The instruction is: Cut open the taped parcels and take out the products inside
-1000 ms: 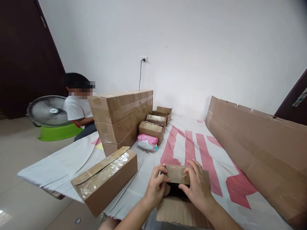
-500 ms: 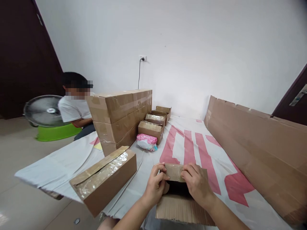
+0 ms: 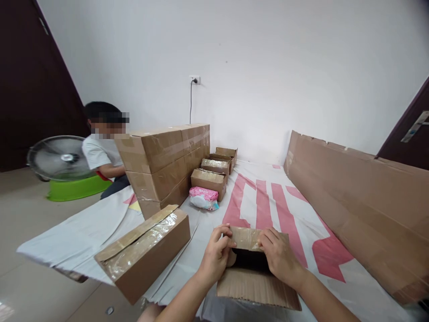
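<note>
Left fingers (image 3: 226, 243), right fingers (image 3: 266, 239) gripping far flap (image 3: 247, 238), open box (image 3: 258, 288) between.

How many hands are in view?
2, both on the open box: left hand at its left, right hand at its right. The co-worker's hands are hidden behind stacked boxes.

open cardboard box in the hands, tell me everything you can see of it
The box looks like plain brown cardboard, with its opening facing the person and the inside dark. Its near flap is folded out toward the person, ridged and rough along the edge. The far flap is shiny in places, perhaps taped. The left hand and right hand hold that far flap. It sits at the near side of the white cloth; its underside is hidden.
</note>
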{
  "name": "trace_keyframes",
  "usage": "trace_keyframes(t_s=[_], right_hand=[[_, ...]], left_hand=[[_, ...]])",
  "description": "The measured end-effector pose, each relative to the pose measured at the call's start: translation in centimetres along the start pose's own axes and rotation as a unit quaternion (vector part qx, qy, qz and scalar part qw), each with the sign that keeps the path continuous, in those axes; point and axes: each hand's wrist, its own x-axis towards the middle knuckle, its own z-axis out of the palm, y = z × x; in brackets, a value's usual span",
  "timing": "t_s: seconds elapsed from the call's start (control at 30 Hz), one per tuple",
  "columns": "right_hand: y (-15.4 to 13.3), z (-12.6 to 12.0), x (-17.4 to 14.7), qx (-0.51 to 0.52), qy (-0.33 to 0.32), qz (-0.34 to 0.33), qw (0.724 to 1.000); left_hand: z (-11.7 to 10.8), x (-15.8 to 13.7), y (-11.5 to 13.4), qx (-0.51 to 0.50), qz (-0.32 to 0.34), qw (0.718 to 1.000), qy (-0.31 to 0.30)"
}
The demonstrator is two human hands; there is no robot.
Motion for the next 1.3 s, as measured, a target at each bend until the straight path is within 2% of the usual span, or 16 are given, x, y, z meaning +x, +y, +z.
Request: trace_keyframes(t_s=[0.17,0.47,0.57,0.77,1.0,1.1,1.17,1.2,1.3], right_hand=[[0.1,-0.6,0.2,0.049,0.017,0.034,0.998],[0.0,0.2,0.8,0.002,0.025,0.028,0.999],[0.6,-0.3,0.5,0.034,0.009,0.049,0.998],[2.6,-1.5,-0.6,0.165,0.002,0.078,0.983],[3.6,-1.8,-1.4,0.144,0.016,0.082,0.986],[3.8,-2.0,-1.7,0.169,0.026,0.098,0.980],[4.1,-2.0,-1.8,0.235,0.038,0.122,0.964],[4.3,-2.0,-1.9,0.288,0.054,0.145,0.945],[5.4,-1.8,-2.3,0.433,0.137,0.227,0.861]], left_hand=[[0.3,0.5,-0.3,-0.002,-0.011,1.000,0.006],[0.0,1.3,-1.2,-0.011,-0.002,1.000,-0.003],[-0.2,1.8,-1.2,-0.008,-0.011,1.000,-0.009],[0.5,2.7,-1.1,-0.005,-0.022,1.000,-0.018],[1.0,3.1,-0.9,-0.002,-0.017,0.999,-0.029],[1.0,3.0,-0.8,0.000,-0.017,0.999,-0.032],[1.1,2.9,-0.9,0.000,-0.019,0.999,-0.035],[1.1,2.8,-1.1,0.000,-0.021,0.999,-0.036],[0.9,2.9,-1.9,0.003,-0.035,0.999,-0.028]])
